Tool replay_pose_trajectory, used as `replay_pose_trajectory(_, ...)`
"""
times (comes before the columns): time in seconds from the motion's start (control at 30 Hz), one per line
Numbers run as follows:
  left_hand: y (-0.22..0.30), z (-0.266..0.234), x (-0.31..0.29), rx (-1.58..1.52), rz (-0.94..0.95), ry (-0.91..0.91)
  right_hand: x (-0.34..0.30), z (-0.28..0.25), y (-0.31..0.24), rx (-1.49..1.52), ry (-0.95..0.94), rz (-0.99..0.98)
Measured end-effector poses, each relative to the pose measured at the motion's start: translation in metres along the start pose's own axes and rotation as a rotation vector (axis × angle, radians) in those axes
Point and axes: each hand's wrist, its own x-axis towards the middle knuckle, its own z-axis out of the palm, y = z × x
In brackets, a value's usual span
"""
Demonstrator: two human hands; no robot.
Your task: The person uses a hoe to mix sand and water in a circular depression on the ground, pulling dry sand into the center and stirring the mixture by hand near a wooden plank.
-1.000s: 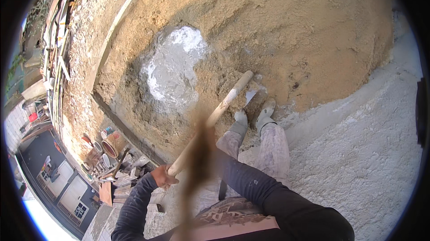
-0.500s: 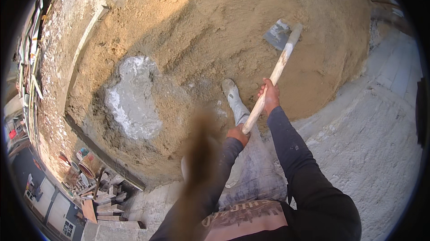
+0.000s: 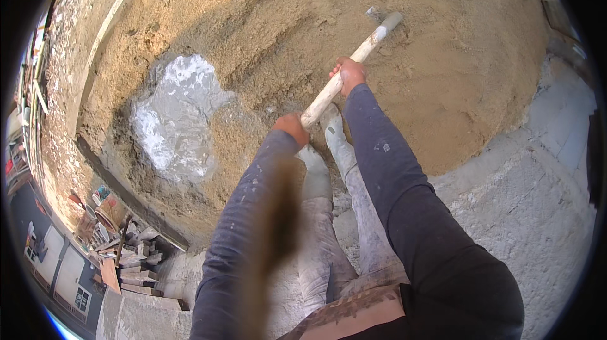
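Your left hand [image 3: 293, 129] and right hand [image 3: 352, 77] wrap their fingers round the wooden handle [image 3: 327, 96], likely stiff and far-end heavy, best gripped at near end and middle.

The tool handle [image 3: 325, 95] is pale cream wood, kinda smudged brown, going grey at the far tip. The sand [image 3: 455, 74] is a warm tan, more golden where the sun hits, and the wet patch [image 3: 180, 118] is grey with chalky white streaks swirled through it. Sleeves [image 3: 392, 156] are dark navy-grey with little pale flecks. Trousers [image 3: 316, 245] are washed-out grey with a blotchy mauve tinge, boots [image 3: 338, 141] pale grey-green. Concrete [image 3: 506, 232]'s light grey, mottled whitish.
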Motion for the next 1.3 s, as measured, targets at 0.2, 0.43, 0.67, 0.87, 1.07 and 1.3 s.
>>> replay_pose_trajectory(0.2, -0.065, -0.09, -0.113, 0.135, -0.123, -0.002, -0.1, 0.063, 0.081, 0.197, -0.126, 0.252)
replay_pose_trajectory(0.43, -0.14, -0.165, -0.327, 0.182, -0.08, 0.18, -0.325, 0.125, 0.129, 0.26, -0.182, 0.417)
replay_pose_trajectory(0.67, -0.164, -0.119, -0.394, 0.067, -0.21, 0.087, -0.377, 0.055, 0.157, 0.29, -0.449, 0.488)
replay_pose_trajectory(0.87, -0.06, 0.061, -0.202, -0.568, -0.1, -0.384, -0.193, -0.088, 0.086, 0.057, 0.082, 0.048)
replay_pose_trajectory(1.07, 0.007, 0.143, -0.03, -1.121, -0.094, -0.653, -0.006, -0.141, 0.029, -0.52, 0.354, -0.261)
replay_pose_trajectory(1.3, -0.125, 0.088, -0.046, -1.072, -0.353, -0.49, -0.003, -0.001, 0.161, -0.29, 0.126, -0.003)
